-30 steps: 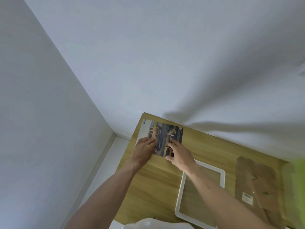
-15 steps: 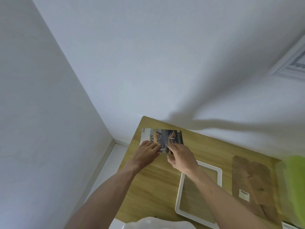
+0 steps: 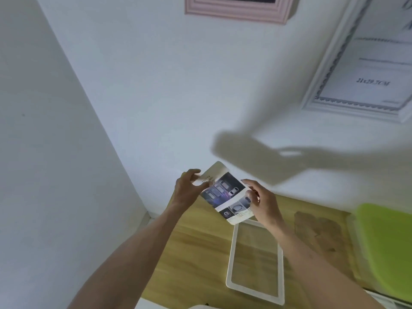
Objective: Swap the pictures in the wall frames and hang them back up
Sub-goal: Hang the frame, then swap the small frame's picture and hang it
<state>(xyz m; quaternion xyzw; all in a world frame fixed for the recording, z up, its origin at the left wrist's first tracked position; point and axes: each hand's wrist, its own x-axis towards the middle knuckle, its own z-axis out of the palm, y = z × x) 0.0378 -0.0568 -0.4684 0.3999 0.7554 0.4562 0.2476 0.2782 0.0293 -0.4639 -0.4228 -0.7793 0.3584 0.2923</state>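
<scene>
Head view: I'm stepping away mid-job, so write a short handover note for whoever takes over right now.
Left hand and right hand each pinch an edge of the printed picture, held in the air above the wooden table.
The empty white frame lies flat on the table, the brown backing board beside it.
A pink frame and a white frame with a certificate hang on the wall.
Done: one frame down and opened.
Left: fit picture, close, rehang.

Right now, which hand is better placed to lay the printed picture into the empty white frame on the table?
Right hand, probably: it pinches the printed picture directly above the empty white frame; left hand holds the far corner.
</scene>
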